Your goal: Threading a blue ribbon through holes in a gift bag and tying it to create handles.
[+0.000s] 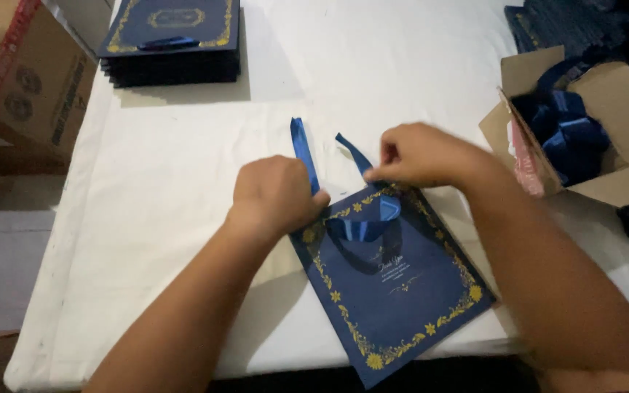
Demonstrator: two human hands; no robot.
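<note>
A flat navy paper gift bag (pixel 402 298) with a gold floral border lies on the white table (pixel 183 189), near its front edge. My left hand (pixel 274 195) is closed on a blue satin ribbon (pixel 302 149) at the bag's top left corner. My right hand (pixel 420 154) pinches the other ribbon end (pixel 352 153) at the top right corner. A ribbon loop (pixel 362 227) hangs down over the bag's front.
A stack of finished navy gift bags (pixel 172 40) sits at the far left of the table. An open cardboard box (pixel 584 131) of blue ribbons stands at the right. More dark bags (pixel 584 25) lie behind it. A cardboard carton (pixel 23 80) stands left of the table.
</note>
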